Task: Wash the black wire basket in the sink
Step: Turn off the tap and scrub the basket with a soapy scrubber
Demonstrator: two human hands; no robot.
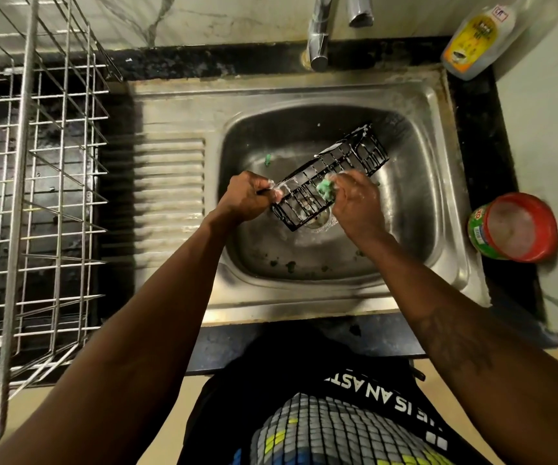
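A black wire basket (pixel 354 159) with soap foam on its wires is held tilted over the bowl of a steel sink (pixel 415 182). My left hand (pixel 247 196) grips the basket's near left corner. My right hand (pixel 354 203) pinches a green scrub sponge (pixel 325 189) and presses it against the basket's front wires. The drain lies under the basket, partly hidden. Bits of green sponge lie on the sink floor.
A chrome tap (pixel 319 38) stands behind the sink. A steel wire dish rack (pixel 35 182) fills the counter at left. A dish soap bottle (pixel 479 38) lies at the back right, and a red-rimmed tub (pixel 514 226) sits right of the sink. The ribbed drainboard (pixel 170 182) is between rack and bowl.
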